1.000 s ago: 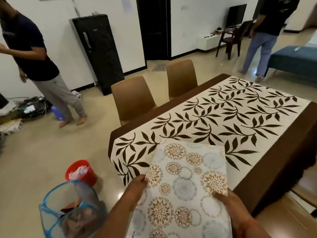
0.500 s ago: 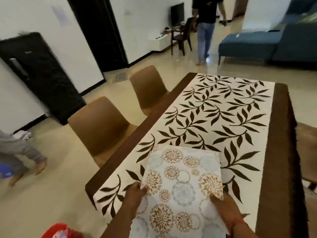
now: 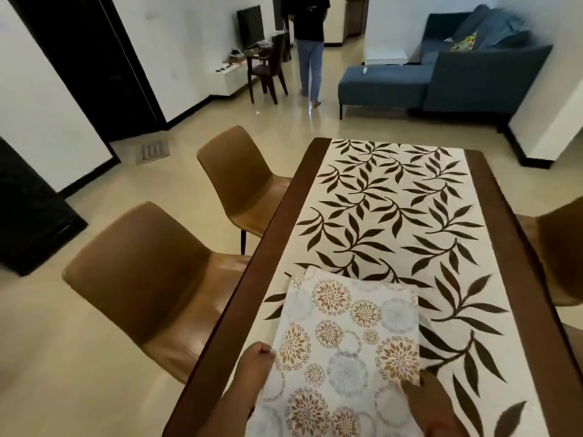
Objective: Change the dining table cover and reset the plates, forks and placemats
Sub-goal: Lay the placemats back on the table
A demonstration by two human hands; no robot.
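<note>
Hands, left (image 3: pixel 254 362) and right (image 3: pixel 424 402), gripping side edges of folded floral cover (image 3: pixel 344 342) over desk's (image 3: pixel 274 234) near edge.

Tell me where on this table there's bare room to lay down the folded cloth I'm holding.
The leaf-print cover lies bare from the folded cloth to the far edge. Crowded only at the near end, where left hand and right hand hold it.
</note>
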